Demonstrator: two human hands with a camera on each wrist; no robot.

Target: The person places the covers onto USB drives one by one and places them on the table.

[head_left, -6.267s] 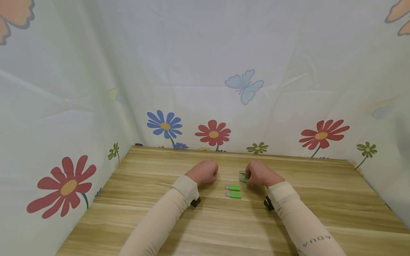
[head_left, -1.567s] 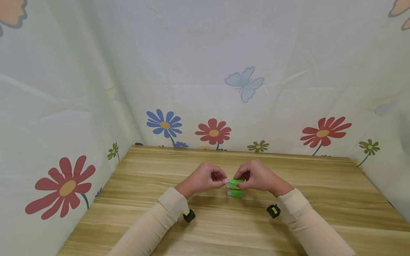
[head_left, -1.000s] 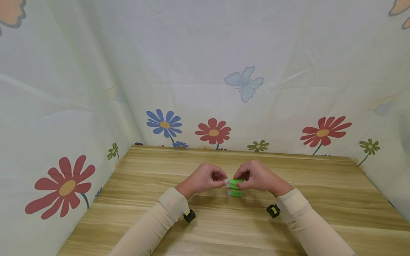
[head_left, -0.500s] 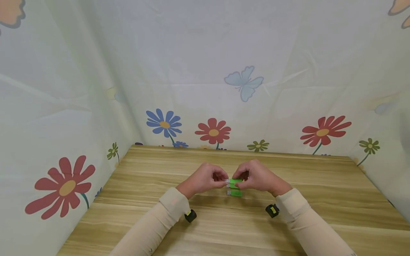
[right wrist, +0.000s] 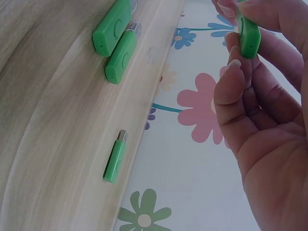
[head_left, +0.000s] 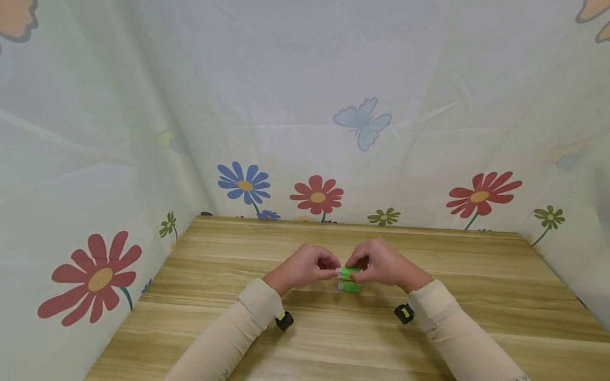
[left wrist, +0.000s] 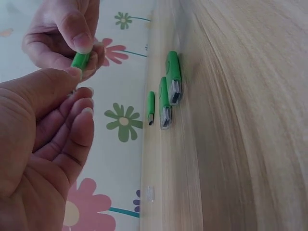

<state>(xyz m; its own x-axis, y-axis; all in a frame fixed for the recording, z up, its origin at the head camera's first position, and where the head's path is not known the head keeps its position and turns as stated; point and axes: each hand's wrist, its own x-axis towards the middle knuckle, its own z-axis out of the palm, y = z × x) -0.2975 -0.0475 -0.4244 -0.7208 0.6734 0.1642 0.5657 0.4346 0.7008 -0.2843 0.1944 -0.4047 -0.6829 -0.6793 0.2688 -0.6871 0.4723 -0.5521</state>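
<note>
My right hand [head_left: 383, 263] pinches the green body of a USB stick [right wrist: 249, 36] between thumb and fingers. Facing it, my left hand [head_left: 305, 267] pinches the stick's connector end, where clear plastic shows at the fingertips in the head view. The held stick [left wrist: 80, 60] is raised off the table in both wrist views; the left fingers mostly hide its connector. Two green USB sticks with clear caps lie side by side below, the nearer one [head_left: 351, 288] and the farther one [left wrist: 164, 98]. Beyond them lies a USB stick with a bare metal connector [right wrist: 115, 159].
A loose clear cap [left wrist: 150, 193] lies on the wood-grain table [head_left: 229, 248] left of the sticks, also visible as a faint cap [right wrist: 151, 55] in the right wrist view. A flower-printed curtain [head_left: 286, 106] encloses the table's back and sides.
Six seconds ago the hands were apart, the right one at the farther sticks. Now they meet around one raised stick. Over the last second the left fingertips have edged right towards its green body.
</note>
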